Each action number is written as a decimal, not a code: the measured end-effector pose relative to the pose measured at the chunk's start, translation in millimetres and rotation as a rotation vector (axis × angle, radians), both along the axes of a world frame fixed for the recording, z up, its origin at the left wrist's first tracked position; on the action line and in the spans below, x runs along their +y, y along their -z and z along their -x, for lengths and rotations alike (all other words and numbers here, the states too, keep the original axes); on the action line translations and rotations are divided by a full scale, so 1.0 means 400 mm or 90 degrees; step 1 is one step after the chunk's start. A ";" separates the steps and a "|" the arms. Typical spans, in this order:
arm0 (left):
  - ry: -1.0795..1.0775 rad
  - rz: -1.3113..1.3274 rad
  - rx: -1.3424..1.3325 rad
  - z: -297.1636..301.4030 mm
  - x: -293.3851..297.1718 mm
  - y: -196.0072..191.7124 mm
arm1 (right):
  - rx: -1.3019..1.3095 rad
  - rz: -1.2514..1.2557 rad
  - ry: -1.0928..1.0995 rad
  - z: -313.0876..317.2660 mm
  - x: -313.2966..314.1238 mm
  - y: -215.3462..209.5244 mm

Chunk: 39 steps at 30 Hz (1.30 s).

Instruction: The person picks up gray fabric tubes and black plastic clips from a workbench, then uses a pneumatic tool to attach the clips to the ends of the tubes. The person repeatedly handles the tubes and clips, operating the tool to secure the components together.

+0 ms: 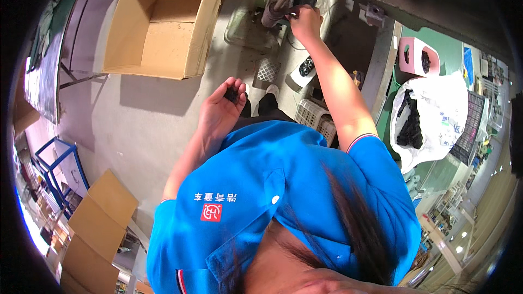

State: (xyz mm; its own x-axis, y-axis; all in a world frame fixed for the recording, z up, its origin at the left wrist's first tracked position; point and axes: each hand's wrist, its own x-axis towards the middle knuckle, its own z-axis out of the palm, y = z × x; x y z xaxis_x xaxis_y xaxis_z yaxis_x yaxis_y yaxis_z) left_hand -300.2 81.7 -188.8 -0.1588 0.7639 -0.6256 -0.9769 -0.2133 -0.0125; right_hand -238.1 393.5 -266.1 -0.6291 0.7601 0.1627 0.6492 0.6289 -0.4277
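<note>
My left hand (222, 103) is raised palm up in front of my body, its fingers curled round several small black parts (232, 95). Their exact kind is too small to tell. My right arm stretches forward to a dark metal machine (271, 17). There my right hand (306, 24) is closed in a pinch beside the machine's round post. A small dark piece shows at its fingertips, but I cannot make out what it is. On the floor under the machine lies a foot pedal with a patterned plate (267, 70), close to my shoes.
A big open cardboard box (169, 43) stands ahead on the left. On the green table (444, 49) at right are a white bag (444, 114) with black parts and a pink bin (417, 57). A white tub (298, 78) and plastic basket (313, 115) sit below my right arm.
</note>
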 end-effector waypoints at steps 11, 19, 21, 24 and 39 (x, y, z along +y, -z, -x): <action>-0.001 -0.052 0.119 0.003 0.033 -0.076 | 0.333 0.059 0.018 -0.044 -0.038 -0.061; 0.131 -0.075 0.363 -0.058 0.172 -0.064 | 0.842 1.314 0.018 -0.143 -0.395 -0.145; 0.179 -0.011 0.596 -0.108 0.193 -0.065 | 0.928 1.301 0.044 -0.134 -0.422 -0.200; 0.317 -0.157 1.233 -0.129 0.219 -0.125 | 1.186 1.324 -0.042 -0.161 -0.425 -0.166; 0.678 -0.456 1.494 -0.283 0.209 -0.122 | 0.927 1.004 0.585 -0.592 -0.628 -0.101</action>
State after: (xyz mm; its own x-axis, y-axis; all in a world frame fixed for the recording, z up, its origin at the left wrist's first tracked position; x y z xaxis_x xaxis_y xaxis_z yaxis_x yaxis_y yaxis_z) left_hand -186.8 165.5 -139.9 0.4761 0.8779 0.0521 0.6043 -0.3696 0.7059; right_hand -1.5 142.4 -225.5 -0.2296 0.6135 -0.7556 -0.6019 -0.6995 -0.3851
